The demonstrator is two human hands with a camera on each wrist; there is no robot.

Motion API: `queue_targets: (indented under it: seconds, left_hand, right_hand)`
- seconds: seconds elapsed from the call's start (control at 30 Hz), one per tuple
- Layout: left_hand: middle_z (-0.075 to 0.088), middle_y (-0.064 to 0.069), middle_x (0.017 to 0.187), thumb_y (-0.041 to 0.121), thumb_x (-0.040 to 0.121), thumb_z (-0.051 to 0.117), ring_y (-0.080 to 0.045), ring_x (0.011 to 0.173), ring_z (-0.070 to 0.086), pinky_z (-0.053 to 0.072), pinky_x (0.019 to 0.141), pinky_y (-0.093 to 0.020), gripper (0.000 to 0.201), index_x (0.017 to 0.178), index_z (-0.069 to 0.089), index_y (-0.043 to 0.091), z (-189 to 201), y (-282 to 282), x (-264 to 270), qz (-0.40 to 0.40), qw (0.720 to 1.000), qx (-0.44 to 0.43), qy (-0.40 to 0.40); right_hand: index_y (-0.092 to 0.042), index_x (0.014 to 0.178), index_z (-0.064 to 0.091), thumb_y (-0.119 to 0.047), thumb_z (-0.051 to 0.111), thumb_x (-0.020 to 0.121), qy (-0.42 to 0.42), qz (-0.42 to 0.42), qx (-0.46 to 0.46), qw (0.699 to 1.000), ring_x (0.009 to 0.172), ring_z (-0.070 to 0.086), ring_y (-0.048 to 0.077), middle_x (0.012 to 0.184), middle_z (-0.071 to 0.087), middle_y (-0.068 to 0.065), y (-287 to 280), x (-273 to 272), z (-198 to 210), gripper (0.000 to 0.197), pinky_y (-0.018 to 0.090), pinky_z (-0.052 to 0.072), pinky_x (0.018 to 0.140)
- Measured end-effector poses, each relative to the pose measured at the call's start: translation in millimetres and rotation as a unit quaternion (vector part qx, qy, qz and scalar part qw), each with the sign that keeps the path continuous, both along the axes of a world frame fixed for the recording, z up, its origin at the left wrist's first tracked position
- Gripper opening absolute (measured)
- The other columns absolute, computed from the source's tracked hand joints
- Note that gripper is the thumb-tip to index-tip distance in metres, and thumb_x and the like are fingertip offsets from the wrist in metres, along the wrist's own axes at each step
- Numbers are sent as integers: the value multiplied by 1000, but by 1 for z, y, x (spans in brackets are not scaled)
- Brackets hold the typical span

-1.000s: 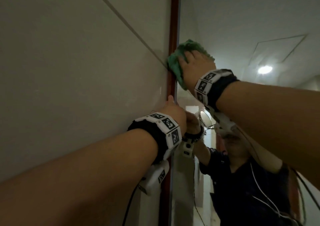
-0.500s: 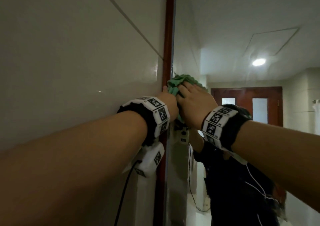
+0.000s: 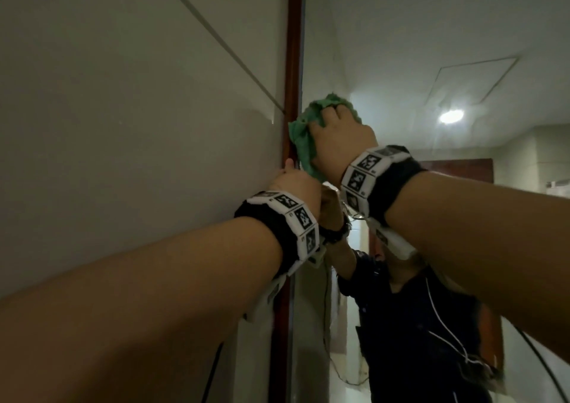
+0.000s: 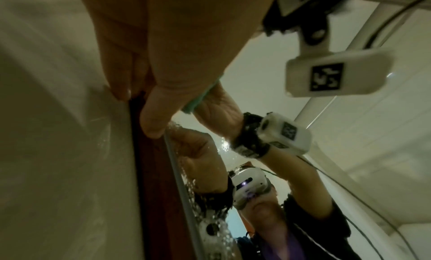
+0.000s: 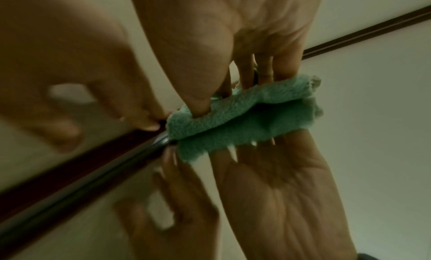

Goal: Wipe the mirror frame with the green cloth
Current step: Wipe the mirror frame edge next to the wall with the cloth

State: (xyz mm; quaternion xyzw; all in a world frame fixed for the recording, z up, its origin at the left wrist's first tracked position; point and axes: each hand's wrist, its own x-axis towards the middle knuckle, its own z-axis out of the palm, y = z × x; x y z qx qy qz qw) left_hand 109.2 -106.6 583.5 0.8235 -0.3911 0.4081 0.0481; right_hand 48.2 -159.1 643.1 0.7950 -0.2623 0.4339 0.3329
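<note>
The mirror frame (image 3: 292,63) is a narrow dark red-brown strip running vertically between the tiled wall and the glass. My right hand (image 3: 339,137) grips the bunched green cloth (image 3: 303,137) and presses it onto the frame's edge and the glass beside it. In the right wrist view the thumb and fingertips (image 5: 200,101) dig into the cloth (image 5: 245,101), with its reflection below. Just under the cloth, my left hand (image 3: 293,183) rests on the frame with straight fingers. Its thumb (image 4: 151,123) touches the frame (image 4: 151,171), and a fingertip lies on the wall.
The beige tiled wall (image 3: 123,94) fills the left side. The mirror glass (image 3: 401,47) on the right reflects the ceiling, a ceiling light (image 3: 451,116), a brown door and the person in dark clothes. Water drops (image 4: 186,181) speckle the glass near the frame.
Half a second ago the right hand and cloth were low, level with the left hand. They have since slid up the frame. The left hand stays on the frame.
</note>
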Motion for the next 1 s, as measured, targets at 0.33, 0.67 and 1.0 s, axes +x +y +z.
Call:
queue_targets:
  seconds: [0.33, 0.67, 1.0]
  left_hand:
    - [47, -15, 123, 14, 94, 50, -31, 113, 48, 42, 85, -34, 24, 113, 60, 5, 31, 22, -4, -35, 993, -95, -55]
    - [45, -12, 123, 25, 92, 53, -28, 113, 48, 41, 83, -34, 33, 122, 57, 12, 28, 21, -5, 12, 996, -46, -70]
    - [45, -11, 125, 32, 93, 53, -24, 108, 50, 38, 81, -31, 37, 124, 56, 13, 25, 21, -8, 43, 995, -34, -88]
  right_hand:
    - [-15, 131, 51, -34, 51, 93, -38, -2, 8, 999, 132, 32, 32, 140, 37, 12, 0, -21, 12, 42, 42, 43, 94]
    - [-15, 131, 50, -34, 47, 95, -11, -17, -25, 999, 127, 38, 30, 136, 42, 11, -6, -32, -8, 41, 42, 45, 88]
    - [-8, 126, 54, -22, 54, 92, 13, 3, 6, 1000, 129, 34, 31, 137, 38, 12, 0, -29, -6, 36, 42, 42, 97]
